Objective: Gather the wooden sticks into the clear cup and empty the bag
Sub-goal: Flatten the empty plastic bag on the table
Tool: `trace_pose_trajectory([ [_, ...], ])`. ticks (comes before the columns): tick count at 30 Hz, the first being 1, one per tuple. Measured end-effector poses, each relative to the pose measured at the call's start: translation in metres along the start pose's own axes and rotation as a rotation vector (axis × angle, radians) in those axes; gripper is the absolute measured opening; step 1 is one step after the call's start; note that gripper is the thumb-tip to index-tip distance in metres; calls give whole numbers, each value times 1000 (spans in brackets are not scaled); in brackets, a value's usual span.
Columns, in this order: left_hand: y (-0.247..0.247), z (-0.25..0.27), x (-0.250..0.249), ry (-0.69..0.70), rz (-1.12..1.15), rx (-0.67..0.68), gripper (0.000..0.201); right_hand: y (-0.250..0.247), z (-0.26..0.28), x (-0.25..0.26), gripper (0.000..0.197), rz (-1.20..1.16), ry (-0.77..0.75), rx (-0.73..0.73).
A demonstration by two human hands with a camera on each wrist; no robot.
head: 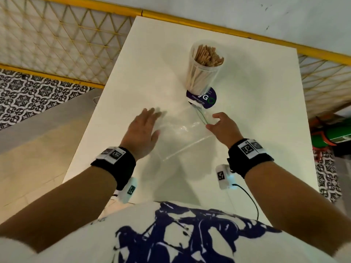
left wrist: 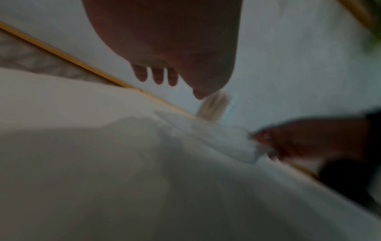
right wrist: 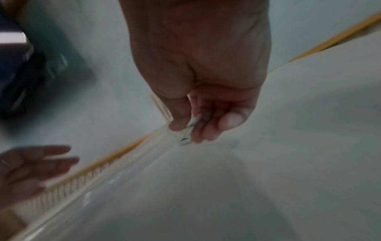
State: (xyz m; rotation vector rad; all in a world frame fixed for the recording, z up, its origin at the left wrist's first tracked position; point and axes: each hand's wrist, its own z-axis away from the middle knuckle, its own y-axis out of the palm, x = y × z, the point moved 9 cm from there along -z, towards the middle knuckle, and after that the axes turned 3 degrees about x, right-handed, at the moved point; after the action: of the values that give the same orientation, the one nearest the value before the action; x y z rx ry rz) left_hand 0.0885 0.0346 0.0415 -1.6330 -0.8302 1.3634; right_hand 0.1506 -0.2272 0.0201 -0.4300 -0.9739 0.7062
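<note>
A tall clear cup (head: pixel 204 73) packed with wooden sticks (head: pixel 208 55) stands upright at the far middle of the white table (head: pixel 262 114). In front of it a clear plastic bag (head: pixel 182 133) lies flat and looks empty. My right hand (head: pixel 211 121) pinches the bag's right edge near its green lines; the right wrist view shows the plastic edge (right wrist: pixel 187 138) between thumb and fingers of that hand (right wrist: pixel 191 128). My left hand (head: pixel 150 120) is flat with straight fingers at the bag's left edge; whether it touches is unclear. The blurred left wrist view shows the fingers (left wrist: pixel 158 78) above the bag (left wrist: pixel 226 140).
A round purple label (head: pixel 209 98) lies under the cup. A yellow lattice railing (head: pixel 57 44) runs behind and to the left of the table. A green object (head: pixel 334 135) sits off the table's right edge. My torso is against the near edge.
</note>
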Motion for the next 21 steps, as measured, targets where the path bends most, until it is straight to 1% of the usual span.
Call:
trace_pose_trajectory([
  [1,33,8,-11,76,-43,190,62,-2,-2,-8,49,144,8,-75],
  [2,61,20,-18,108,-74,339,64,-5,1,-10,48,237,-11,-160],
  [3,79,28,-22,121,-112,417,66,-5,7,-5,46,266,-65,-236],
  [4,92,37,-25,115,-141,449,68,0,14,0,43,255,-137,-276],
  [5,95,43,-29,92,-163,434,68,9,20,7,43,249,-214,-279],
  [6,95,47,-33,62,-186,402,69,21,26,12,46,283,-262,-244],
  [7,97,53,-39,28,-209,405,70,36,29,12,52,337,-283,-198],
  [9,97,63,-55,-11,-234,423,72,55,31,8,64,464,-270,-130],
  [11,86,60,-76,35,-227,369,70,61,28,2,70,546,-248,-71],
  [13,81,41,-87,96,-210,319,59,61,26,3,72,620,-282,-20],
  [14,80,27,-86,103,-209,289,54,62,25,3,75,660,-303,7],
  [16,75,-3,-77,70,-219,260,50,61,22,5,84,724,-328,50],
  [17,75,-16,-71,38,-224,288,49,61,19,6,86,746,-333,66],
  [19,81,-32,-59,-8,-287,379,54,60,14,7,84,770,-336,86],
  [21,83,-38,-56,16,-348,401,60,60,10,10,76,773,-338,82],
])
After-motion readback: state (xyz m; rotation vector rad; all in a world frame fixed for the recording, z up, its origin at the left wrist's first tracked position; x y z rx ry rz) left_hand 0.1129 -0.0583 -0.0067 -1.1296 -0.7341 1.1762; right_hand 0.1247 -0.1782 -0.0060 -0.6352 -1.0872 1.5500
